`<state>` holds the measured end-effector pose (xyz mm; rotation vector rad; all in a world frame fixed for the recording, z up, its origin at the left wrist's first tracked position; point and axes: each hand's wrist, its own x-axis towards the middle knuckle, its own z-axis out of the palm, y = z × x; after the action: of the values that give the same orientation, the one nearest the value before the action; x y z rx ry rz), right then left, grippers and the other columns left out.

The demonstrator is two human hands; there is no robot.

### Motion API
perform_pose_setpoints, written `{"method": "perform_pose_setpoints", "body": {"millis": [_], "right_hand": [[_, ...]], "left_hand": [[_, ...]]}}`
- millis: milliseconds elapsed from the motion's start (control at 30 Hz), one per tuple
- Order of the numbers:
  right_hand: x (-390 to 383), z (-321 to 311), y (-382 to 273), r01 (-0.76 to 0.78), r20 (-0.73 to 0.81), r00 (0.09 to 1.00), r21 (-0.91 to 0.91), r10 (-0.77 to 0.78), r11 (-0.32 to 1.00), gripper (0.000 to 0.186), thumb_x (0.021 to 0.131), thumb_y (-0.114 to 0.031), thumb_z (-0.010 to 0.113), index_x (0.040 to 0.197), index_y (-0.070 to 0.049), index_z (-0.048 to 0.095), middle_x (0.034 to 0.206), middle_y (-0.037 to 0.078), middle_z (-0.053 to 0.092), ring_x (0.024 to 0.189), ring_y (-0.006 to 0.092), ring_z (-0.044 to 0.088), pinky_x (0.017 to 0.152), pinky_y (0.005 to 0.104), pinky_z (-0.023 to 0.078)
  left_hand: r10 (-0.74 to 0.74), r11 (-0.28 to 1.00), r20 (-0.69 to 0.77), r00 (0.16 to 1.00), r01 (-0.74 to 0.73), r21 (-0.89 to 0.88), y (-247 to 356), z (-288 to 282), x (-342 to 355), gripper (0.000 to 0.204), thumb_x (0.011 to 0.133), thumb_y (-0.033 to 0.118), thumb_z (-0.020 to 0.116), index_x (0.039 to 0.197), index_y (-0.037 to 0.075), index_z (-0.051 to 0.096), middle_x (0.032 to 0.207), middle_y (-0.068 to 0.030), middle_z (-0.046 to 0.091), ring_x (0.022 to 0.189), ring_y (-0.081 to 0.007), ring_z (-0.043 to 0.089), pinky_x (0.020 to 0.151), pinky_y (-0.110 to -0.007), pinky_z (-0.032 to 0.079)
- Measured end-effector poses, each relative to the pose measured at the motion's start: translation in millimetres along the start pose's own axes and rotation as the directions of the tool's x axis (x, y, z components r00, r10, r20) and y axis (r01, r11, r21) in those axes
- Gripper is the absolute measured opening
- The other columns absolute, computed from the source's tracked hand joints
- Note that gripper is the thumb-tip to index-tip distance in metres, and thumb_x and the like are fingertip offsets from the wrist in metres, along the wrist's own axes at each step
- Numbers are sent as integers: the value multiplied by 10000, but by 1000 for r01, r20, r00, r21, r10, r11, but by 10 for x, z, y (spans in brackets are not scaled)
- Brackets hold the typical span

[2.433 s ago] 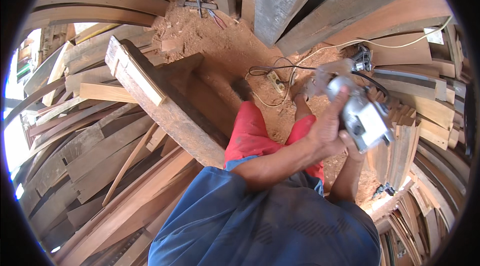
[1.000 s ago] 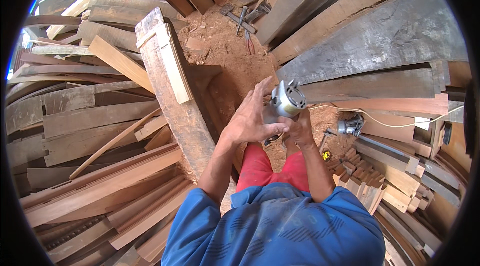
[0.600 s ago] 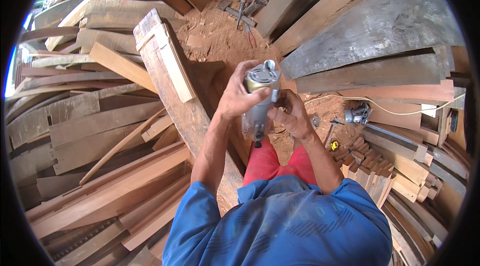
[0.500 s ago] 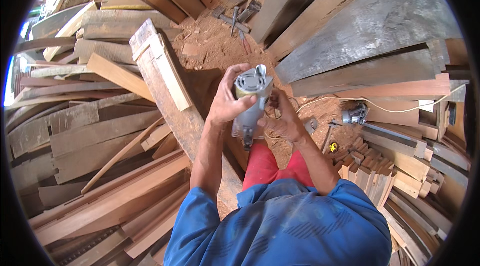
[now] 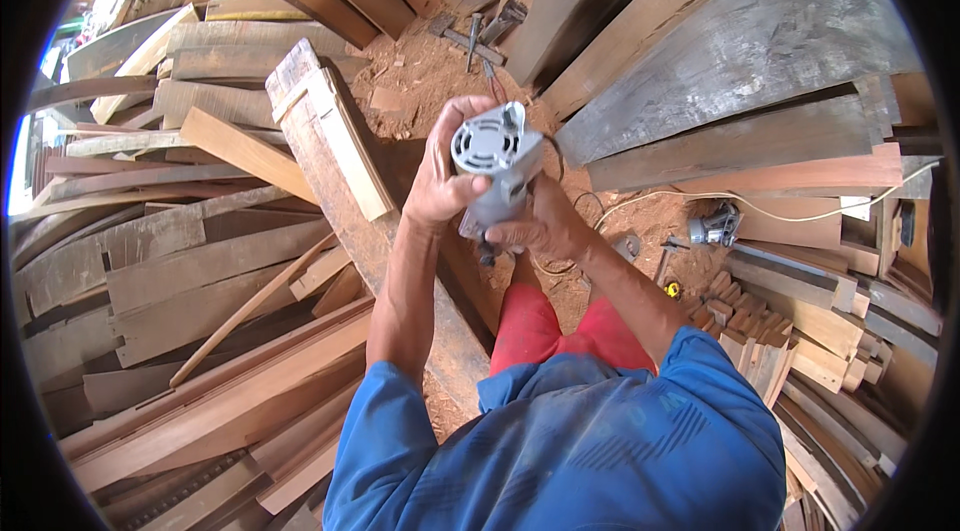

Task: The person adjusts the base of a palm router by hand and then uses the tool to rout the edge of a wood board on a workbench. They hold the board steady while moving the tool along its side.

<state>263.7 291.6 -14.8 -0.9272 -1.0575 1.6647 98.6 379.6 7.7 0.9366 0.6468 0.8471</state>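
Note:
I grip a grey power tool point(image 5: 497, 156), shaped like a small router, upright in both hands, with its round vented top toward me and a dark knob low at its front. My left hand point(image 5: 447, 171) wraps round its left side, thumb across the body below the vents. My right hand point(image 5: 545, 226) holds the lower right side, its thumb underneath the top part; some of its fingers are hidden behind the tool. A dark cord runs from the tool. Just left of my arms lies a long weathered plank point(image 5: 405, 281) with a pale strip point(image 5: 348, 156) on it.
Stacked boards surround me on both sides and ahead. On the sawdust-covered ground point(image 5: 420, 71) lie a hammer point(image 5: 470, 43), pliers point(image 5: 494, 81) and a yellow tape measure point(image 5: 673, 289). Another power tool point(image 5: 714, 224) rests at right beside a pale cord point(image 5: 780, 212) and small offcuts point(image 5: 720, 306).
The tool has swung from slanting at my right to upright at the middle. In the last half second it has risen slightly leftward, with both hands still on it.

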Motion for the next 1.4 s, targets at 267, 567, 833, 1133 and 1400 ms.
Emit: {"method": "perform_pose_setpoints", "body": {"millis": [267, 567, 833, 1133, 1400], "right_hand": [[160, -31, -47, -81, -31, 996, 71, 83, 994, 880, 790, -338, 897, 1436, 16, 414, 1278, 85, 579, 1166, 179, 582, 983, 328, 500], [219, 188, -55, 7, -181, 983, -53, -17, 999, 802, 823, -344, 867, 1397, 35, 457, 1217, 80, 622, 1103, 155, 608, 943, 316, 503], [406, 159, 29, -51, -192, 979, 60, 62, 997, 682, 807, -237, 843, 1348, 18, 516, 1160, 79, 655, 1056, 161, 632, 934, 349, 522], [234, 119, 91, -53, -132, 982, 480, 132, 876, 684, 776, -352, 805, 1287, 18, 541, 1083, 140, 673, 939, 229, 708, 836, 364, 605], [-17, -17, 281, -68, -148, 969, 604, 196, 794, 731, 776, -397, 822, 1306, 9, 526, 1088, 143, 679, 931, 245, 728, 801, 369, 631]], "left_hand": [[29, 984, -60, 998, -18, 177, 86, 33, 179, 843, 709, 353, 881, 1346, -7, 462, 1198, -120, 607, 1154, -197, 564, 1025, -353, 439], [72, 907, -209, 975, 24, 420, 172, 168, 160, 891, 789, 325, 888, 1408, -64, 378, 1220, -184, 603, 1174, -240, 580, 1016, -378, 480], [-2, 790, -250, 968, 154, 593, 374, 231, 231, 1022, 856, 553, 784, 1493, -85, 302, 1357, -309, 523, 1315, -396, 520, 1098, -486, 446], [-565, 563, -269, 780, 602, 566, 188, -640, 407, 858, 1004, 738, 315, 1317, 13, 649, 1091, -151, 738, 974, -284, 671, 926, -417, 524], [-734, 679, -194, 651, 706, -202, -402, -419, 586, 1113, 949, 830, 123, 1343, -134, 515, 1150, -246, 692, 1183, -342, 609, 1050, -473, 418]]}}
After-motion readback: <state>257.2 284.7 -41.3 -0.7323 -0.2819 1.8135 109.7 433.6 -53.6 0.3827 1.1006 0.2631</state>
